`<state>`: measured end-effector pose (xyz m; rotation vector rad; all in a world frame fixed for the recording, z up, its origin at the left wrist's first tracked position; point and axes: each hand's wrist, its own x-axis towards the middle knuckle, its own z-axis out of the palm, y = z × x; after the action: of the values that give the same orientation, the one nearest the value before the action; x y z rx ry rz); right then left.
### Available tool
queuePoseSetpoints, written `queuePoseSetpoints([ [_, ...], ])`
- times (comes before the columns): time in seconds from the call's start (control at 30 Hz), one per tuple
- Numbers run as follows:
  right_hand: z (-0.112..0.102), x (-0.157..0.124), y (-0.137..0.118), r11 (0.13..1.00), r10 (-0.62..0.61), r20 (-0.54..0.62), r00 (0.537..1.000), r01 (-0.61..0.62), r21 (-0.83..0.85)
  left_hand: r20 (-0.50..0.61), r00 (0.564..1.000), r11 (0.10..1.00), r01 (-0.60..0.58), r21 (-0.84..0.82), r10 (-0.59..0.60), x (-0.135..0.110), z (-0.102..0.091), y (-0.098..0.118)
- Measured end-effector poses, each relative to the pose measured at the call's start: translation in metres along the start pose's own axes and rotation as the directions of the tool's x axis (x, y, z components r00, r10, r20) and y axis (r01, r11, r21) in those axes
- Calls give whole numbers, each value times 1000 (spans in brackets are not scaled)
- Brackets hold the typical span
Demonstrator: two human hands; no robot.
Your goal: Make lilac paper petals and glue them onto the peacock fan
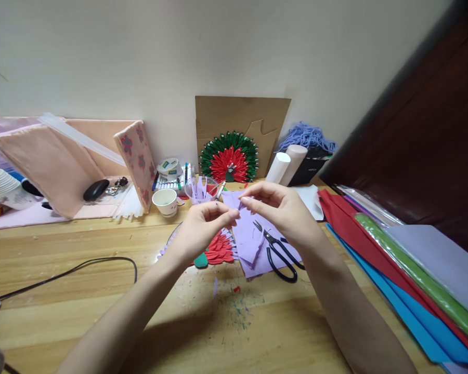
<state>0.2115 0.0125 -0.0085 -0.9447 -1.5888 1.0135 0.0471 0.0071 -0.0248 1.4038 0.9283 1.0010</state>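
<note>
Forearms [128,306] converge; left hand [200,224] and right hand [277,206] pinch a purple scrap [241,206].

Blue yarn [307,136] (tangled) near two pale rolls [278,167]; black cable [105,258] at left

The paper [250,244] is plain lilac, the petals [220,249] red, the panel [134,162] peach with flowers.

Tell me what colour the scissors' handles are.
The scissors' handles are black, clearest in the head view.
</note>
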Motion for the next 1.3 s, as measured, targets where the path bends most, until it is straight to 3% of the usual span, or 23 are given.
queuePoseSetpoints([
  [0.43, 2, 0, 2, 998, -42, 13, 999, 43, -36, 19, 1000, 998, -6, 67, 4, -1, 0, -2],
  [0.7, 2, -1, 4, 997, -70, -39, 997, 69, -29, 67, 997, 999, 40, -36, -38, 1, 0, -4],
  [0.9, -8, 0, 0, 998, -38, 49, 998, 36, 42, 241, 967, 996, 84, -20, -77, 0, -11, 1],
  [1.03, -17, -3, -6, 996, -85, 101, 991, 87, -17, 328, 941, 995, 70, 65, -88, -1, -22, 10],
  [1.3, -18, -7, -15, 944, -206, 361, 910, 281, -170, 423, 888, 979, 124, 160, -182, -4, -32, 15],
])
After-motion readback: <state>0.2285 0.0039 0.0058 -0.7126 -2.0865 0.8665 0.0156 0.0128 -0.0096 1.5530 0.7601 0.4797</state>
